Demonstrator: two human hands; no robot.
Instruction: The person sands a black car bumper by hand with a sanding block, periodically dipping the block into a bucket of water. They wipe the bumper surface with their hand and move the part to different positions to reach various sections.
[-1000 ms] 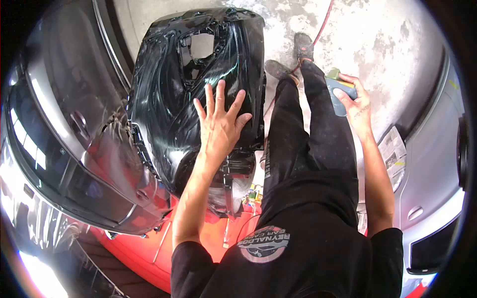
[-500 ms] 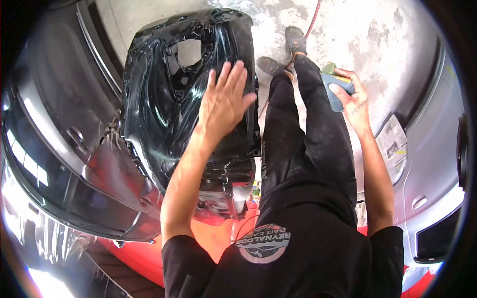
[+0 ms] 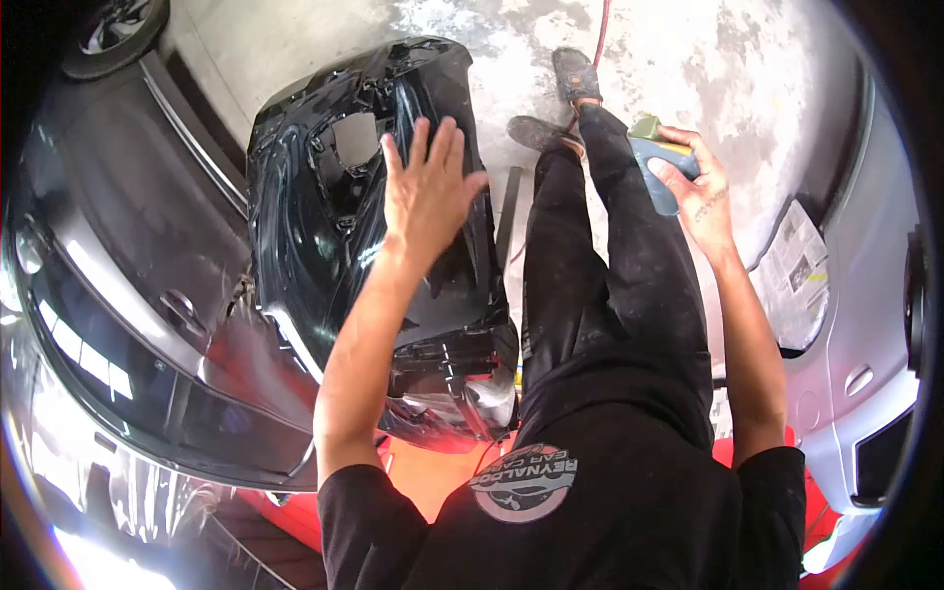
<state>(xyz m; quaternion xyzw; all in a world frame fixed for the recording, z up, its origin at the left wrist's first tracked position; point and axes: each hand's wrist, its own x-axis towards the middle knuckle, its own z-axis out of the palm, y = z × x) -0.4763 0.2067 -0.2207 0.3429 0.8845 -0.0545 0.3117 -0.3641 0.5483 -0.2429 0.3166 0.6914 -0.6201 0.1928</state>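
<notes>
A glossy black moulded car bumper (image 3: pixel 447 285), with an opening through its far part, stands at my left. My left hand (image 3: pixel 428 192) is over its surface, palm down and fingers spread, holding nothing. Whether the palm touches the surface or hovers just above cannot be seen. Out to the right of my legs, my right hand (image 3: pixel 700 182) grips a blue-grey pad (image 3: pixel 661 182) with a yellow strip along it and a green block at its far end. The fingers and thumb close around its sides.
A dark car (image 3: pixel 118 216) stands along the left, and a silver car (image 3: pixel 836 315) along the right. Newspaper (image 3: pixel 792 280) covers part of the silver car. A red hose (image 3: pixel 602 29) runs over the concrete floor (image 3: pixel 708 69) by my shoes.
The view has shifted, and a wheel now shows at the upper left. My left hand has moved slightly toward the bumper's far end. My right hand keeps its grip on the pad.
</notes>
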